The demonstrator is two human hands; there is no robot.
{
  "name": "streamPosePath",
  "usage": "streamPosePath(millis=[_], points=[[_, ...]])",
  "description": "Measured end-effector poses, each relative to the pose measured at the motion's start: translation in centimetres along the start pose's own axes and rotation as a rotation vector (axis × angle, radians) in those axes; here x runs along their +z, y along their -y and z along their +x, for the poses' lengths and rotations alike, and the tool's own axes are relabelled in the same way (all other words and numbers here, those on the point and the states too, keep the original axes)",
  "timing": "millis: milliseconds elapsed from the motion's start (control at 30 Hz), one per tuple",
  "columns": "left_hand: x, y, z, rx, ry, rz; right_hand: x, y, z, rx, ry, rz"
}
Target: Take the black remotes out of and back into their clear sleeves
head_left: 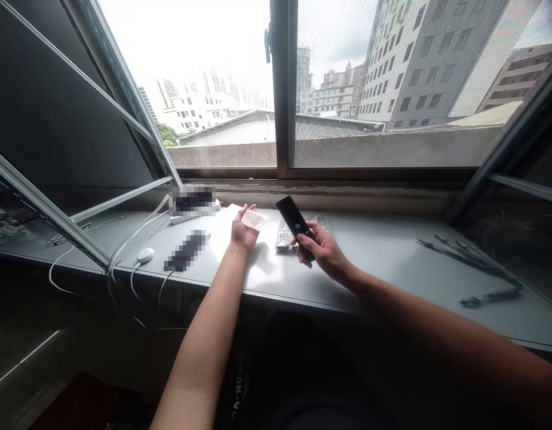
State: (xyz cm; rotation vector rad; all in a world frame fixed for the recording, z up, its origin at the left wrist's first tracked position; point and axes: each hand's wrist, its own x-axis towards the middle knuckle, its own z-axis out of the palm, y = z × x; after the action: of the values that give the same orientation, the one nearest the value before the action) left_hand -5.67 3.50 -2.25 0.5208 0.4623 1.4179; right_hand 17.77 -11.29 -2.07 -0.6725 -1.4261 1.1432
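Note:
My left hand (244, 230) is palm up above the table, its fingers curled round a small pale, see-through plastic packet (254, 221). What the packet contains is too faint to tell. In my right hand (323, 248) is a slim black remote control (294, 218) with a few light round marks near its lower part. It is tilted, its top end pointing up and left, with my thumb on its face. Just behind my right hand lies a clear plastic bag (284, 237) with greyish contents, partly hidden by the remote control and my fingers.
On the left of the grey table (383, 263) are a white power strip (193, 216), a blurred-out dark device (186, 251), a white round puck (145, 255) and white cables. Dark cables (468, 257) lie on the right. A window (282, 89) stands behind, with metal frames at both sides.

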Motion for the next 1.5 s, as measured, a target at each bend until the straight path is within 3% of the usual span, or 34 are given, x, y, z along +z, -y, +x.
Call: streamPosePath(millis=[167, 300, 567, 733, 967, 1233, 1400, 1500], points=[[0.0, 0.3, 0.0, -0.035, -0.007, 0.067, -0.3, 0.6, 0.9, 0.437, -0.05, 0.452], [0.4, 0.6, -0.2, -0.053, -0.015, 0.111, -0.3, 0.9, 1.0, 0.563, -0.083, 0.565], [0.7, 0.5, -0.6, -0.061, -0.039, 0.131, -0.5, 1.6, 1.1, 0.555, -0.132, 0.728], [0.9, 0.6, -0.7, -0.072, -0.048, 0.132, -0.5, 1.9, 1.3, 0.639, -0.272, 0.649], [0.7, 0.7, -0.4, -0.066, -0.051, 0.137, -0.8, 1.6, 1.4, 0.582, -0.129, 0.739], [0.5, 0.7, -0.2, -0.056, -0.049, 0.157, -0.5, 1.6, 1.5, 0.613, -0.262, 0.653], [0.4, 0.7, -0.2, -0.053, -0.046, 0.181, -0.6, 1.6, 1.5, 0.588, -0.118, 0.762], [0.6, 0.7, -0.4, -0.053, -0.047, 0.179, -0.5, 1.8, 1.4, 0.557, -0.124, 0.774]])
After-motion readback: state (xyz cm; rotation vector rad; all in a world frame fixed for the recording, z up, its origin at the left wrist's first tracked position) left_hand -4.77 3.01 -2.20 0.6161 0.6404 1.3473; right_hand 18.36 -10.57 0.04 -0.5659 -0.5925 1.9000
